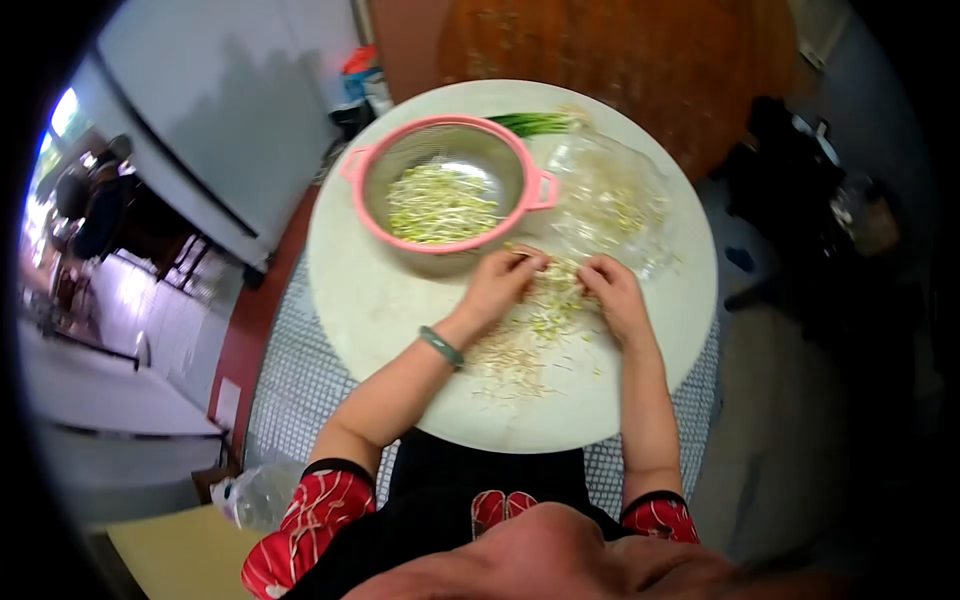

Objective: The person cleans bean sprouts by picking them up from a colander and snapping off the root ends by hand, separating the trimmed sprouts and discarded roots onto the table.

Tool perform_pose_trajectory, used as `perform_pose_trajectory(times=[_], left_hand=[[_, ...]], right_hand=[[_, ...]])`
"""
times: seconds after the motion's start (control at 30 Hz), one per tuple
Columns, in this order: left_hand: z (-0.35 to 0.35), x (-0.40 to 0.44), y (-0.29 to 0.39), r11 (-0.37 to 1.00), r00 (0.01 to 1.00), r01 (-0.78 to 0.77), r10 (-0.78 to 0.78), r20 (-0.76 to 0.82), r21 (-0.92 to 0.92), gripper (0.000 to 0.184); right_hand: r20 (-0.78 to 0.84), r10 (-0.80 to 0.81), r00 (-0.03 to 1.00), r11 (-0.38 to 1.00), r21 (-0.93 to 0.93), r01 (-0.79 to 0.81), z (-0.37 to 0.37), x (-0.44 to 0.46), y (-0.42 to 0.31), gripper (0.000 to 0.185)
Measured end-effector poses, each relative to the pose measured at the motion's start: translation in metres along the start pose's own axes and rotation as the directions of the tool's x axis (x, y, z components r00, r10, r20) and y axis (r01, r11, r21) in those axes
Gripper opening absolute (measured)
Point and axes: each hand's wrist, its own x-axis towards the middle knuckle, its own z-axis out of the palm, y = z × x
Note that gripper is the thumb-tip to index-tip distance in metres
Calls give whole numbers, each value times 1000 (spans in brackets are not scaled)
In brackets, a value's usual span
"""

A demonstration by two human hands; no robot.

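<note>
On the round white table, my left hand is closed in a pinch on bean sprouts, just below the colander's right side. My right hand has its fingers pressed together at the right edge of a loose pile of sprouts; what they pinch is too small to make out. Thin brownish trimmings lie below the pile, nearer my body. A pink-rimmed colander holds many pale sprouts. More sprouts lie in a clear plastic bag at the right.
Green onions lie at the table's far edge, behind the colander. A brown wooden board stands beyond the table. Dark objects are on the right, and a clear plastic bag is at the lower left.
</note>
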Motion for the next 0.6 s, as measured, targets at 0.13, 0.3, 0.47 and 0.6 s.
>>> perform_pose_trajectory(times=[0.13, 0.3, 0.47, 0.6], left_hand=[[-1, 0, 2, 984, 996, 62, -52, 67, -164, 19], [4, -6, 5, 981, 996, 74, -63, 68, -178, 19], [4, -5, 10, 988, 996, 42, -30, 79, -151, 16], [3, -3, 1, 992, 992, 46, -32, 121, -117, 16]], right_hand=[[34, 16, 999, 992, 122, -20, -4, 1, -1, 13], [75, 31, 997, 987, 156, -42, 2, 0, 0, 13], [118, 68, 991, 996, 58, -75, 5, -2, 1, 13], [171, 70, 983, 996, 34, -77, 8, -1, 4, 13]])
